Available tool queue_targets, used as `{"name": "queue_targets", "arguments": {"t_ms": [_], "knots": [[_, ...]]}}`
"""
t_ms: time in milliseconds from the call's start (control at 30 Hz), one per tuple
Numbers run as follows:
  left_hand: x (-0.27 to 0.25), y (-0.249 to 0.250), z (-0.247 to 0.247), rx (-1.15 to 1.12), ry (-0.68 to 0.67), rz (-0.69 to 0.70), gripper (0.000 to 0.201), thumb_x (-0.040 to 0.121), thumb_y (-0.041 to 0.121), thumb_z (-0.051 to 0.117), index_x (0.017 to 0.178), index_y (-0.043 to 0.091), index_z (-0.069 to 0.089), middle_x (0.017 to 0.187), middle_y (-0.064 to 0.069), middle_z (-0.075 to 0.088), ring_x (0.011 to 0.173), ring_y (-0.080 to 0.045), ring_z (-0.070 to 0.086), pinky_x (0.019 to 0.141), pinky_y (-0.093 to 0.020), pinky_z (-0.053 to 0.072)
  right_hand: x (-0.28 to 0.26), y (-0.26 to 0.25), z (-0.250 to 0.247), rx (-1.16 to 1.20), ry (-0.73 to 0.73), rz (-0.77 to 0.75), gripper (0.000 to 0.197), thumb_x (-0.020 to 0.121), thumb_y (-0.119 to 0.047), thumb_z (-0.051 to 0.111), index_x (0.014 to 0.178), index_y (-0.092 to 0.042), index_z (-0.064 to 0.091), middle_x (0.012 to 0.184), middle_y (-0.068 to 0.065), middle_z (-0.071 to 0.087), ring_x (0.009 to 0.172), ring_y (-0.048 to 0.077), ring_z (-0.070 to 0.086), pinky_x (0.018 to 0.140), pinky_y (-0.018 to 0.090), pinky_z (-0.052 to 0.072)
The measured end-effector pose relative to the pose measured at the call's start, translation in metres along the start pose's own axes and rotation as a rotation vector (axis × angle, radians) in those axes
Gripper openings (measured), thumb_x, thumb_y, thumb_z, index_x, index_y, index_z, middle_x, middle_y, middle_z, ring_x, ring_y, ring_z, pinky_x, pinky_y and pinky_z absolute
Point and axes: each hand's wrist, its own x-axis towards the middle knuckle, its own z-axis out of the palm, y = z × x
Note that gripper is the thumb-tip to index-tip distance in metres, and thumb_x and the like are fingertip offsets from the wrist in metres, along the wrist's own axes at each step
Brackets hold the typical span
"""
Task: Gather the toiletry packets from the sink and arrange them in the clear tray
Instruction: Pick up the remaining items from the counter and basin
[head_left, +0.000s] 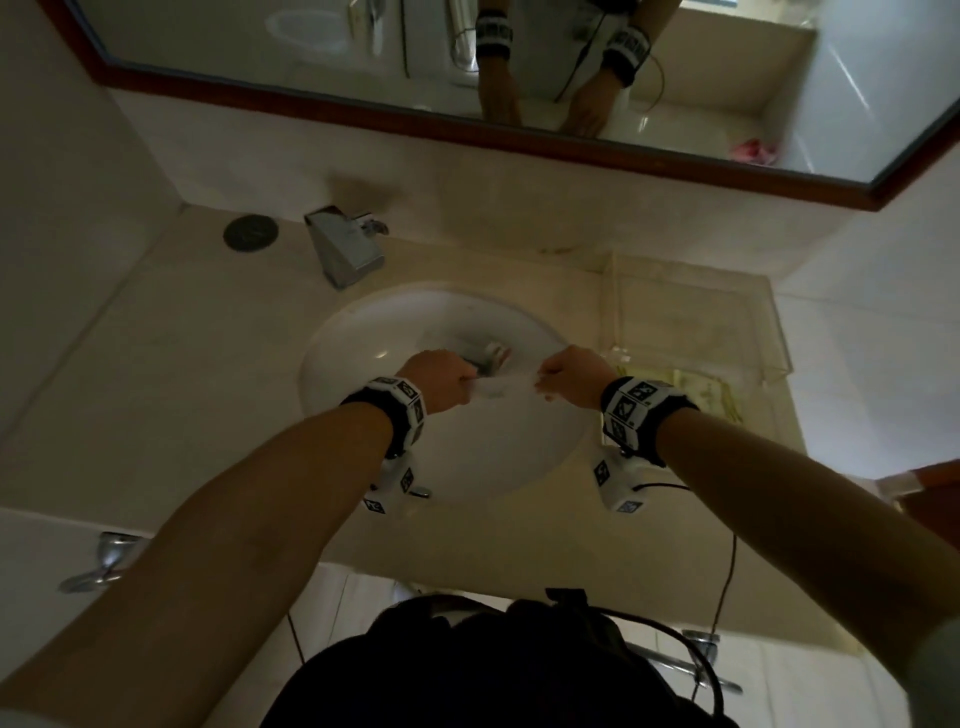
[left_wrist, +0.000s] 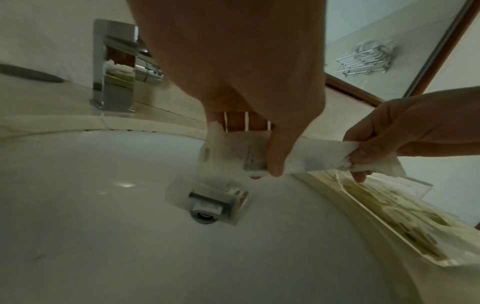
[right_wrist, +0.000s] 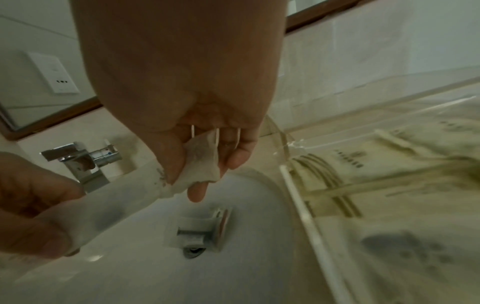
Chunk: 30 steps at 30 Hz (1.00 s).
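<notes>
A long white packet (head_left: 504, 387) (left_wrist: 311, 156) (right_wrist: 103, 211) is stretched level above the white sink (head_left: 363, 374) (left_wrist: 103, 226) (right_wrist: 130, 267). My left hand (head_left: 470, 382) (left_wrist: 265, 172) (right_wrist: 52, 216) grips one end of it with thumb and fingers. At the crumpled other end my right hand (head_left: 543, 382) (left_wrist: 355, 162) (right_wrist: 187, 181) pinches it. A clear packet (head_left: 488, 358) (left_wrist: 207, 201) (right_wrist: 200, 232) lies over the drain in the bowl. Right of the sink stands the clear tray (head_left: 685, 312) (left_wrist: 415, 184) (right_wrist: 303, 216), with cream packets (head_left: 701, 389) (left_wrist: 405, 224) (right_wrist: 389, 185) lying flat at its near end.
A chrome faucet (head_left: 345, 249) (left_wrist: 114, 67) (right_wrist: 78, 162) stands behind the sink, with a dark round disc (head_left: 251, 233) on the counter to its left. A wood-framed mirror (head_left: 467, 78) hangs above. The counter edge runs close in front of the bowl.
</notes>
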Motion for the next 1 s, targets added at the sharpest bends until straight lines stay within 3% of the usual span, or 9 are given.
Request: {"name": "queue_targets", "arguments": {"t_ms": [67,133,233,300,367,467,567,800,1000], "knots": [[0.005,0.014,0.000,0.026,0.005,0.018,0.014,0.089,0.023,0.056,0.094,0.013,0.065,0.092,-0.010,0.063,0.087,-0.029,0.059,0.071,-0.029,0.039,-0.006,0.013,-0.008,0.005,0.013,0.003,0.020,0.089,-0.023,0.059,0.085,-0.008,0.071,0.088,0.008,0.067,0.084,0.024,0.061,0.070,0.028,0.046],[0.011,0.028,0.000,0.055,0.022,0.025,0.017,0.090,0.024,0.054,0.090,0.011,0.064,0.083,-0.008,0.057,0.078,-0.025,0.054,0.068,-0.028,0.037,-0.013,0.025,-0.015,-0.014,0.030,-0.003,0.022,0.089,-0.025,0.059,0.101,-0.011,0.071,0.106,0.009,0.068,0.102,0.027,0.061,0.084,0.033,0.047],[0.020,0.045,0.000,0.052,0.021,0.038,0.020,0.093,0.026,0.051,0.086,0.012,0.064,0.080,-0.004,0.054,0.076,-0.022,0.050,0.067,-0.029,0.037,-0.025,0.041,-0.024,-0.068,0.044,-0.015,0.037,0.087,-0.031,0.063,0.122,-0.019,0.062,0.125,0.007,0.062,0.117,0.028,0.055,0.093,0.034,0.042],[0.025,0.059,-0.001,0.014,0.015,0.049,0.024,0.095,0.027,0.049,0.090,0.011,0.067,0.079,-0.003,0.056,0.075,-0.022,0.051,0.068,-0.030,0.038,-0.030,0.056,-0.029,-0.081,0.062,-0.011,0.035,0.087,-0.037,0.062,0.117,-0.021,0.064,0.120,0.006,0.063,0.112,0.027,0.057,0.090,0.034,0.043],[0.028,0.073,-0.001,-0.010,0.014,0.056,0.025,0.095,0.026,0.050,0.082,0.010,0.064,0.070,-0.001,0.051,0.069,-0.021,0.048,0.066,-0.030,0.036,-0.035,0.071,-0.035,-0.043,0.089,0.010,0.029,0.087,-0.039,0.060,0.107,-0.020,0.069,0.110,0.005,0.066,0.100,0.024,0.060,0.084,0.033,0.046],[0.033,0.091,0.001,-0.058,0.033,0.053,0.034,0.092,0.025,0.054,0.060,0.017,0.044,0.058,0.001,0.038,0.058,-0.018,0.039,0.060,-0.030,0.031,-0.043,0.090,-0.045,0.000,0.108,0.034,0.024,0.088,-0.035,0.060,0.095,-0.015,0.071,0.093,0.006,0.067,0.087,0.024,0.061,0.075,0.032,0.048],[0.038,0.109,0.003,-0.129,0.045,0.072,0.042,0.090,0.023,0.057,0.056,0.019,0.032,0.055,0.000,0.031,0.051,-0.015,0.031,0.053,-0.029,0.023,-0.051,0.108,-0.054,0.021,0.108,0.049,0.017,0.088,-0.032,0.060,0.082,-0.018,0.069,0.080,0.002,0.064,0.076,0.020,0.058,0.064,0.027,0.042],[0.057,0.142,0.008,-0.094,0.053,0.070,0.037,0.088,0.026,0.059,0.058,0.021,0.039,0.057,0.002,0.039,0.056,-0.016,0.039,0.053,-0.026,0.026,-0.067,0.152,-0.066,-0.030,0.131,0.106,0.026,0.090,-0.031,0.058,0.094,-0.009,0.071,0.090,0.009,0.064,0.084,0.024,0.056,0.071,0.029,0.040],[0.075,0.173,0.017,-0.064,0.031,0.079,0.022,0.088,0.027,0.057,0.067,0.021,0.054,0.066,0.003,0.051,0.068,-0.020,0.051,0.057,-0.025,0.034,-0.079,0.184,-0.073,-0.083,0.120,0.165,0.029,0.091,-0.026,0.055,0.101,-0.003,0.070,0.104,0.015,0.067,0.097,0.032,0.062,0.081,0.036,0.049]]}}
